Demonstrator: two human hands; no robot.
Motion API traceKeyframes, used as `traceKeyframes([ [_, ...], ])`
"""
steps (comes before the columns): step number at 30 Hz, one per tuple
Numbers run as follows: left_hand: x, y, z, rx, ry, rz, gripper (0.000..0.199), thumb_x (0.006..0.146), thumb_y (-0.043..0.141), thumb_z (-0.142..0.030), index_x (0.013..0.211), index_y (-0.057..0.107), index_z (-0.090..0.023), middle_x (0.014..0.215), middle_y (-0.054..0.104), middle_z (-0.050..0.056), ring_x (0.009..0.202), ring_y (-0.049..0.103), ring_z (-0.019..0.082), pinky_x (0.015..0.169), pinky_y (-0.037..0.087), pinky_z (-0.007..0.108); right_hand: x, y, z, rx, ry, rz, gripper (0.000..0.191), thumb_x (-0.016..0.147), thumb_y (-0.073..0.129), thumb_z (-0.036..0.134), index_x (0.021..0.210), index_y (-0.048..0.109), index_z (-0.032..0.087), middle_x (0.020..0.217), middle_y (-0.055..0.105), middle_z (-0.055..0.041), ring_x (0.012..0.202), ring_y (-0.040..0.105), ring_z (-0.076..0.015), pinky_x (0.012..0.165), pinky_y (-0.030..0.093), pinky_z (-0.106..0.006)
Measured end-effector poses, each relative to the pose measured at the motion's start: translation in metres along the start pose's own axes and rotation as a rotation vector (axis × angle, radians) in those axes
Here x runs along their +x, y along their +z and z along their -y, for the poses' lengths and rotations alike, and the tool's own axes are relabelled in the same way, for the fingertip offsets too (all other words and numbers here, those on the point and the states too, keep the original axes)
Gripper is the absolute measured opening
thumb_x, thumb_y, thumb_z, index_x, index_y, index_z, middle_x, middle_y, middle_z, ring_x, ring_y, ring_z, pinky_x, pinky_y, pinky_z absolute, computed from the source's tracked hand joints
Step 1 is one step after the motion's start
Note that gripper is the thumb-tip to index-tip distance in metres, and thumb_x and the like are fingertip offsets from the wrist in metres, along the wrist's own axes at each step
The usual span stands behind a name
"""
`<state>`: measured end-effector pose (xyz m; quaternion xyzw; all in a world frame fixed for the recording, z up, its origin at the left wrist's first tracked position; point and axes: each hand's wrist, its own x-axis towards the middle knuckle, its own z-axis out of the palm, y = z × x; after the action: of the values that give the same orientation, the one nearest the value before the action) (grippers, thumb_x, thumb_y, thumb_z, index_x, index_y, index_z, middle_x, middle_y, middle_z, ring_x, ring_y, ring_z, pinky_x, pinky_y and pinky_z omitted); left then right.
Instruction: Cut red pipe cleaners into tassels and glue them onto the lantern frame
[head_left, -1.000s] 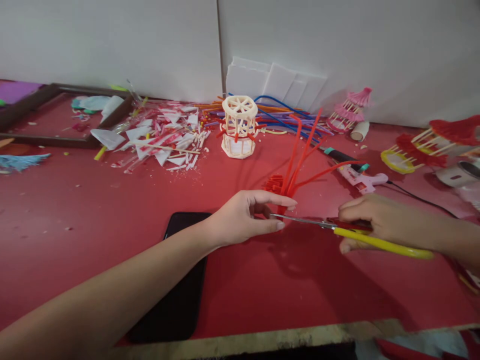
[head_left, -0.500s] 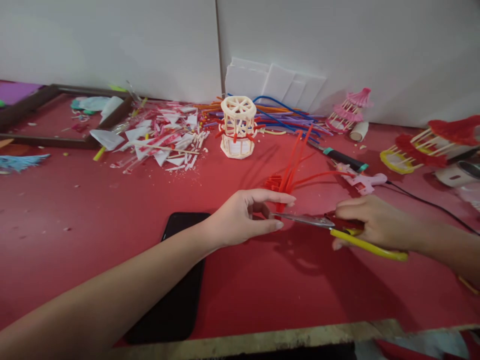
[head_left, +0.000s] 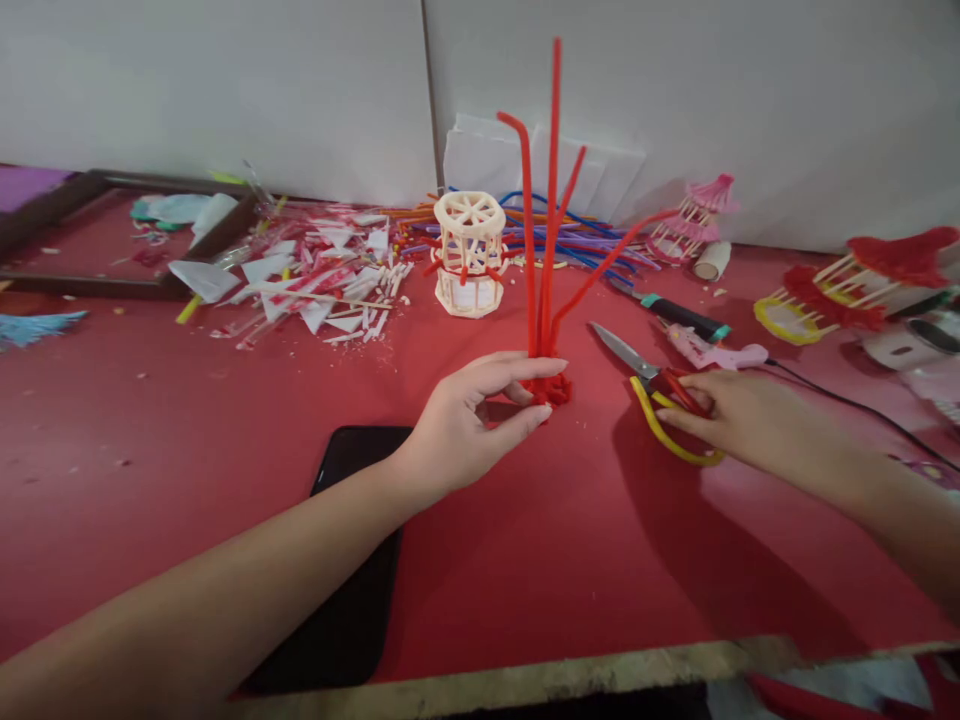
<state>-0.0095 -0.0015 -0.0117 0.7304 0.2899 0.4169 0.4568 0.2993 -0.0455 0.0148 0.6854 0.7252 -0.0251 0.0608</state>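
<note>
Between its thumb and fingers my left hand [head_left: 480,415] pinches a bundle of red fuzzy stems [head_left: 547,290]. Long stems rise from the bundle, one bent at its tip and one leaning right, with short red pieces clustered at the bottom. My right hand [head_left: 739,410] grips the scissors [head_left: 628,352] by their red and yellow handles. The blades point up and left, apart from the stems. Behind my left hand stands a cream openwork tower [head_left: 470,255] with red bits around its middle.
A black phone [head_left: 341,600] lies under my left forearm. Paper and stick scraps [head_left: 315,270] are heaped at the back left, near a dark frame [head_left: 97,285]. A pink glue gun [head_left: 712,350], its cord and small models [head_left: 892,270] lie right.
The scissors have moved away from the red stems and now point up and left. The stems have been turned more upright, with their short pieces lower down.
</note>
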Motion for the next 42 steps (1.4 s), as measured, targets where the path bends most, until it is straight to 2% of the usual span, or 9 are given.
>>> traceKeyframes([
  [4, 0.001, 0.001, -0.001, -0.011, 0.02, -0.023, 0.038, 0.082, 0.07, -0.01, 0.119, 0.07, -0.021, 0.112, 0.068, 0.006, 0.08, 0.063, 0.008, 0.071, 0.055, 0.014, 0.002, -0.024, 0.035, 0.066, -0.097, -0.25, 0.021, 0.09, 0.055, 0.033, 0.091, 0.07, 0.019, 0.093, 0.073, -0.012, 0.089, 0.068, -0.0294, 0.071, 0.047, -0.039],
  [6, 0.001, 0.001, -0.001, -0.051, 0.023, -0.026, 0.039, 0.083, 0.069, -0.009, 0.12, 0.07, -0.021, 0.111, 0.067, 0.006, 0.084, 0.064, 0.008, 0.074, 0.056, 0.014, 0.003, -0.029, 0.063, 0.386, -0.171, -0.226, 0.021, 0.091, 0.057, 0.036, 0.099, 0.072, 0.023, 0.093, 0.075, -0.0051, 0.081, 0.069, -0.0217, 0.069, 0.049, -0.033],
  [10, 0.001, 0.001, 0.0, -0.092, -0.001, -0.047, 0.04, 0.082, 0.069, -0.011, 0.121, 0.07, -0.021, 0.112, 0.064, 0.007, 0.085, 0.065, 0.009, 0.078, 0.057, 0.017, 0.01, -0.017, 0.109, 0.858, -0.272, -0.105, 0.011, 0.086, 0.062, 0.027, 0.088, 0.072, 0.021, 0.085, 0.075, -0.0004, 0.07, 0.068, -0.013, 0.063, 0.051, -0.023],
  [16, 0.001, 0.001, 0.0, -0.088, -0.028, -0.04, 0.04, 0.082, 0.071, -0.012, 0.121, 0.069, -0.022, 0.121, 0.064, 0.006, 0.079, 0.064, 0.006, 0.075, 0.057, 0.014, 0.012, 0.006, 0.12, 1.061, -0.228, -0.148, 0.011, 0.083, 0.065, 0.027, 0.085, 0.072, 0.018, 0.074, 0.072, 0.0001, 0.06, 0.063, -0.0104, 0.053, 0.046, -0.019],
  [23, 0.001, 0.004, -0.005, -0.051, -0.064, -0.02, 0.039, 0.081, 0.072, -0.013, 0.119, 0.07, -0.022, 0.114, 0.065, 0.005, 0.078, 0.065, 0.006, 0.071, 0.058, 0.013, 0.006, 0.012, 0.119, 1.044, -0.246, -0.218, 0.008, 0.081, 0.063, 0.023, 0.078, 0.069, 0.018, 0.064, 0.066, 0.0022, 0.052, 0.056, -0.0083, 0.049, 0.041, -0.019],
  [29, 0.004, 0.003, -0.001, 0.036, -0.076, -0.093, 0.04, 0.081, 0.073, -0.014, 0.12, 0.069, -0.021, 0.11, 0.067, 0.004, 0.081, 0.066, 0.009, 0.075, 0.059, 0.016, 0.01, 0.006, 0.108, 0.781, -0.284, -0.317, 0.005, 0.075, 0.059, 0.018, 0.07, 0.059, 0.018, 0.061, 0.058, 0.0032, 0.053, 0.05, -0.0086, 0.054, 0.039, -0.022],
  [35, 0.01, -0.002, 0.011, 0.201, -0.127, -0.039, 0.04, 0.081, 0.071, -0.013, 0.121, 0.069, -0.021, 0.113, 0.069, 0.004, 0.087, 0.069, 0.011, 0.079, 0.06, 0.02, 0.011, 0.0, 0.097, 0.243, -0.51, -0.003, 0.008, 0.074, 0.056, 0.02, 0.068, 0.051, 0.019, 0.07, 0.059, -0.0018, 0.064, 0.052, -0.0152, 0.06, 0.032, -0.029],
  [38, 0.01, -0.001, 0.012, 0.205, -0.138, -0.004, 0.039, 0.081, 0.071, -0.013, 0.12, 0.07, -0.02, 0.117, 0.069, 0.006, 0.094, 0.07, 0.014, 0.084, 0.06, 0.023, 0.011, 0.0, 0.095, 0.229, -0.592, 0.021, 0.011, 0.078, 0.058, 0.027, 0.071, 0.053, 0.019, 0.075, 0.061, -0.0035, 0.068, 0.054, -0.0165, 0.062, 0.034, -0.029],
  [42, 0.009, 0.0, 0.011, 0.096, -0.133, -0.016, 0.04, 0.082, 0.071, -0.019, 0.121, 0.069, -0.019, 0.119, 0.068, 0.008, 0.097, 0.07, 0.017, 0.084, 0.06, 0.026, 0.015, 0.006, 0.097, 0.394, -0.554, -0.143, 0.012, 0.084, 0.054, 0.024, 0.073, 0.056, 0.018, 0.074, 0.061, -0.0034, 0.069, 0.054, -0.0158, 0.065, 0.037, -0.029],
])
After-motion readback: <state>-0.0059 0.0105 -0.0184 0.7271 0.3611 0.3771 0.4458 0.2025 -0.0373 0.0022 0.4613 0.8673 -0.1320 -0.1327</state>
